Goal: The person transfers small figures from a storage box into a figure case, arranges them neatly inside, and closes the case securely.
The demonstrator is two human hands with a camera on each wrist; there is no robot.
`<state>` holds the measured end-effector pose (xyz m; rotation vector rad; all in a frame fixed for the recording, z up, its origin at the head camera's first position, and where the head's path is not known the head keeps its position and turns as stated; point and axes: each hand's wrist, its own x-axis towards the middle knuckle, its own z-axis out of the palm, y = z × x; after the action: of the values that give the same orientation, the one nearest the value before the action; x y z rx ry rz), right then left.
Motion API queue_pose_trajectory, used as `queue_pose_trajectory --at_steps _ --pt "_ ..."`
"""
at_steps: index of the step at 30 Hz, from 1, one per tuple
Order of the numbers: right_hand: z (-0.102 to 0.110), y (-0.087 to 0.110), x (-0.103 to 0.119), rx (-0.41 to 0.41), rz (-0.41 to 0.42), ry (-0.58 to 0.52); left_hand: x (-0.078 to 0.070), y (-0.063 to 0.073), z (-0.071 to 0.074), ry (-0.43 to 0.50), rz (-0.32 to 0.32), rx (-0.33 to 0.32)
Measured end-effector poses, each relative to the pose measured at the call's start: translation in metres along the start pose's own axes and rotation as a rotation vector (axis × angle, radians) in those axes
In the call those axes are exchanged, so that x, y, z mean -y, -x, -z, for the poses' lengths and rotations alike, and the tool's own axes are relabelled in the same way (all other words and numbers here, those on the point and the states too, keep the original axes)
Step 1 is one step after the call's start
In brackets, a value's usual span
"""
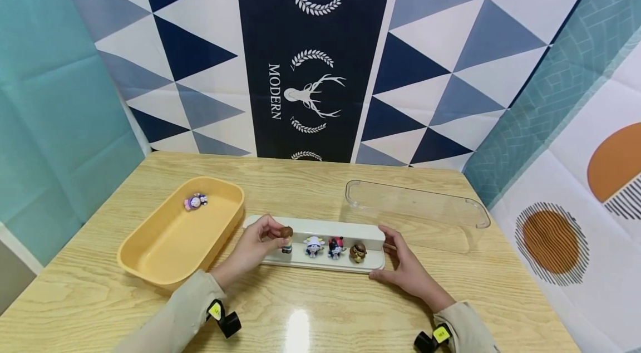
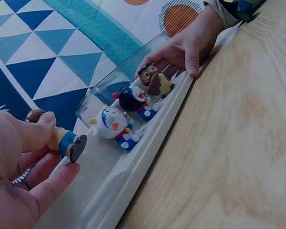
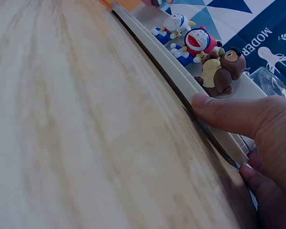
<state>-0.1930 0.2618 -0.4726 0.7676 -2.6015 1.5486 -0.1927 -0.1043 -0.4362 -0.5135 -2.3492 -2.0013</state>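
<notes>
My left hand [image 1: 252, 247] pinches a small brown-haired figurine [image 2: 66, 140] between thumb and fingers, over the left part of a long white display base [image 1: 325, 228]. In the left wrist view the figurine tilts, its dark shoes toward the camera. On the base stand three more figurines in a row: a white-hatted one with yellow horns [image 1: 314, 247], one with a black and red hat [image 1: 336, 248], and a brown one with tan belly [image 3: 221, 71]. My right hand [image 1: 403, 269] grips the right end of the base, thumb on its front edge and fingers behind.
At the left is a yellow bin [image 1: 227, 230] with one purple-and-white figurine [image 1: 195, 201] lying inside. A clear plastic cover [image 1: 415, 205] lies behind the base on the right. Patterned cloth [image 1: 200, 63] hangs along the table's back edge.
</notes>
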Motion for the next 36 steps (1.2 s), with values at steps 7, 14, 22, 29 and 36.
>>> queue_pose_trajectory --at_steps 7,14,22,29,36 --pt "-0.002 -0.001 -0.002 0.001 0.015 0.016 0.004 0.006 -0.006 -0.039 -0.069 -0.029" --pt "-0.002 -0.003 0.0 0.0 -0.008 0.008 0.013 0.008 -0.013 -0.088 -0.124 -0.034" --pt "0.0 -0.001 0.002 -0.004 -0.013 0.013 0.02 0.008 -0.024 -0.172 -0.158 -0.088" --pt "0.0 0.0 0.002 -0.004 -0.011 0.015 0.025 0.01 -0.028 -0.198 -0.183 -0.11" --pt "-0.001 0.0 0.001 -0.011 0.004 0.01 0.025 0.01 -0.028 -0.24 -0.157 -0.137"
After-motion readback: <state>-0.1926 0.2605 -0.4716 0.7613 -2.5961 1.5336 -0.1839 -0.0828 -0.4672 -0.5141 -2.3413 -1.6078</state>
